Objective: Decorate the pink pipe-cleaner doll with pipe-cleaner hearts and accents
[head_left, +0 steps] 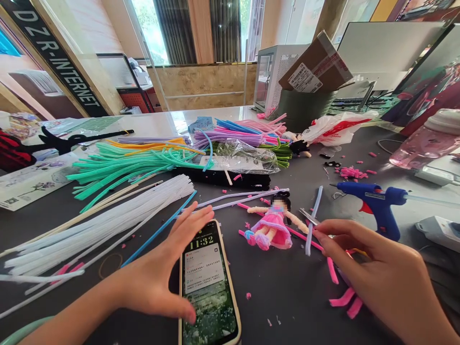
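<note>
My left hand (158,268) is spread over a lit phone (208,287) showing 11:32, fingers by its upper left corner and thumb over the screen. Whether it touches the phone I cannot tell. My right hand (381,268) pinches what look like small scissors (309,217), metal tips pointing left and a bit of yellow-orange showing under the palm. Just beyond those tips lies a pale lavender pipe cleaner (315,218). Left of it rests a pipe-cleaner doll (273,230) with black hair and a pink dress. Pink pipe-cleaner pieces (347,302) lie below my right hand.
White (108,225) and mint-green pipe cleaners (136,165) spread across the left. A blue glue gun (381,201) lies at right, near pink clippings (350,173) and a pink bottle (429,139). Behind stand a dark green bin (305,108) holding a cardboard box, and a monitor (388,52).
</note>
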### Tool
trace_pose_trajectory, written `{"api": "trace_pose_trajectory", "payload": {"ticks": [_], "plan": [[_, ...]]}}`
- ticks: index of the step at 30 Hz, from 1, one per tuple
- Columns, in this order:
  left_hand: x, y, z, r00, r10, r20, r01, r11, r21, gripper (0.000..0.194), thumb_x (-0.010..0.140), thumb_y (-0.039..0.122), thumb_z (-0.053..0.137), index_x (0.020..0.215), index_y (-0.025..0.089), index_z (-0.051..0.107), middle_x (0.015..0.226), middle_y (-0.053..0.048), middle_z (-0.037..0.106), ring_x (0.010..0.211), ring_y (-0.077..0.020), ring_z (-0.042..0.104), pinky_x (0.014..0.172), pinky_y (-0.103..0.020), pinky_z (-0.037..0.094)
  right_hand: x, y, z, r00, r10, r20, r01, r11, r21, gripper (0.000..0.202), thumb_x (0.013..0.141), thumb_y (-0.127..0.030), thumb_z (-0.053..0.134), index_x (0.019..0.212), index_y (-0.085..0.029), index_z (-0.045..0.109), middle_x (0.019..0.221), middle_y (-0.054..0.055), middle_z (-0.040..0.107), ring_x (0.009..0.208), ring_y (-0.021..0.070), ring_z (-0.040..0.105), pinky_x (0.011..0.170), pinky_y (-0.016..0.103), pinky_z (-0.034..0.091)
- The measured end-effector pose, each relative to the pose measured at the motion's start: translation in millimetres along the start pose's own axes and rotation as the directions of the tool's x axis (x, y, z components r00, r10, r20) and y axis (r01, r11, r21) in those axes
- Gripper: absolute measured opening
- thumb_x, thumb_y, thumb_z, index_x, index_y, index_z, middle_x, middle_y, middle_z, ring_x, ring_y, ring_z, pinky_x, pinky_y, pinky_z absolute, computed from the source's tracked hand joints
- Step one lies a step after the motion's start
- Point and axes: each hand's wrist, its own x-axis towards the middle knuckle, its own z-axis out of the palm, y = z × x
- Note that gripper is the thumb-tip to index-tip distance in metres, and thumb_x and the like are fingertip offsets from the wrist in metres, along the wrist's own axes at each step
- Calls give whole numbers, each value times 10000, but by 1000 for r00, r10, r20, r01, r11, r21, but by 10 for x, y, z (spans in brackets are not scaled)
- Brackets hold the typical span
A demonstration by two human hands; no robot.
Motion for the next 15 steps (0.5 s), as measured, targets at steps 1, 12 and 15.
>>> {"api": "trace_pose_trajectory", "payload": {"ticks": [1,12,15], "plan": [[10,40,-2,999,6,52,-9,999,51,1163,666,755,683,1544,413,2,1683,-65,35,1500,-424,-69,1141,-706,66,2,16,1,1000,-19,2,19,1000,-4,149,791,-406,591,796,-300,697,556,-77,645,430,120,586,493,238,446],[56,-53,103,984,-42,-171,86,963,257,744,945,315,502,1547,354,66,1651,-83,206,1519,-364,52,1160,-696,115,-10,-42,4,1000,0,10,0,1000,-26,185,806,-432,571,782,-291,688,566,-65,631,411,117,506,526,265,434],[74,-151,84,915,-56,-399,145,970,197,648,957,148,369,1533,349,150,1613,-53,302,1519,-309,121,1202,-595,184,-12,-53,8,1000,3,15,-2,999,-48,196,803,-443,562,776,-291,683,564,-72,626,341,99,370,523,282,430]]}}
